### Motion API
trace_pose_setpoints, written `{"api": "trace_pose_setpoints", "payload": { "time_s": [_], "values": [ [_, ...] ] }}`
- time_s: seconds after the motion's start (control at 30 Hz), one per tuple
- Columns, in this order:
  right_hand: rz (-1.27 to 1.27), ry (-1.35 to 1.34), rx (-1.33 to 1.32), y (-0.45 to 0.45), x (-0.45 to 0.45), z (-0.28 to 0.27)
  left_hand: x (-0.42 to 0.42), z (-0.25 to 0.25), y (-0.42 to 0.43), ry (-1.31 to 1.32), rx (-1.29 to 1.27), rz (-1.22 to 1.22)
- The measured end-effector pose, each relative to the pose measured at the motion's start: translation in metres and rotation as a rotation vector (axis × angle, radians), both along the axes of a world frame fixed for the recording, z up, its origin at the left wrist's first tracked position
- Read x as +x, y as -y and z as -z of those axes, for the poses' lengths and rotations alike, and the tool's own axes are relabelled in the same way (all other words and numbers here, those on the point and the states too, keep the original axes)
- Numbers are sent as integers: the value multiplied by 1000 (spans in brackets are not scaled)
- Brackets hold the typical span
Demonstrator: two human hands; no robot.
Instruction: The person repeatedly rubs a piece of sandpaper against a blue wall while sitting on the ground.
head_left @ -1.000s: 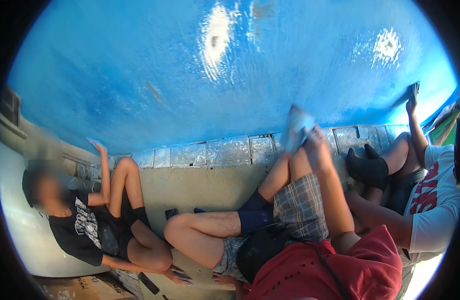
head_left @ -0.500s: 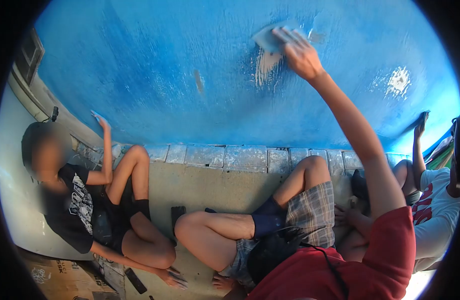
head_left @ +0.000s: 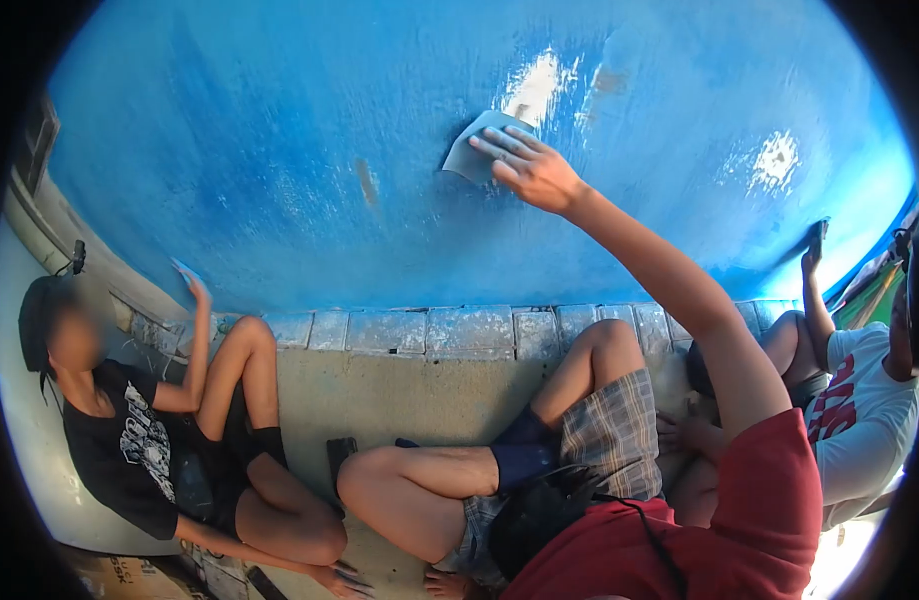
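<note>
My right hand is raised against the blue wall, fingers laid over a grey sheet of sandpaper and pressing it to the surface. The sheet's left side sticks out past my fingertips. Just above it, a shiny pale patch shows on the wall. Low at the bottom edge, my left hand rests on the floor beside my thigh, its fingers stretched out and the rest partly hidden. Nothing shows in it.
At left sits a person in a black shirt, one hand with a sheet at the wall. Another person in a white shirt sits close at right, a hand on the wall. Grey blocks line the wall's foot. A dark phone-like object lies bottom left.
My right hand has slid the sandpaper down and left across the wall, uncovering the shiny patch. The view has shifted slightly. My left hand stays on the floor.
</note>
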State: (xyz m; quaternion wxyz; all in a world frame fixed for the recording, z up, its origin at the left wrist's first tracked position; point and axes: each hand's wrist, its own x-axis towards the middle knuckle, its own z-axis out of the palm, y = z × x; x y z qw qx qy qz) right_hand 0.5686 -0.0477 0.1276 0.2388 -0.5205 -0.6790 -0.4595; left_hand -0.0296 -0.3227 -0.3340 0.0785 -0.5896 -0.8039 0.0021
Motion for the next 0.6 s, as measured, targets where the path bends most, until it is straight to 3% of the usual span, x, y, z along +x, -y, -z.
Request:
{"api": "trace_pose_setpoints", "payload": {
  "time_s": [0.07, 0.1, 0.2, 0.23, 0.33, 0.37, 0.4, 0.47, 0.53, 0.6],
  "values": [
    [-10, -7, 128, 11, -6, -19, 1, -1, -7, -8, 5, 10],
    [170, -139, 386, 15, -7, -22, 4, -1, -7, -8, 1, 11],
    [281, -140, 114, 7, -17, 28, 5, -4, -9, -19, -13, 13],
    [-109, -226, -156, 7, -24, 47, 2, -5, -9, -30, -14, 18],
    [10, -130, 75, 19, -5, 43, 1, -4, -19, -38, 5, 24],
    [191, -242, 364, 23, -11, 40, 3, -3, -20, -32, 10, 22],
    [328, -519, 666, 19, -21, 40, 9, -2, -17, -22, 9, 17],
    [192, -202, 256, 16, -15, 65, 6, -6, -17, -32, -5, 21],
    [86, -19, 20, 23, -1, 68, 4, -7, -22, -44, -9, 33],
    [225, -175, 293, 29, 1, 33, 7, -5, -25, -29, 2, 37]
  ]
}}
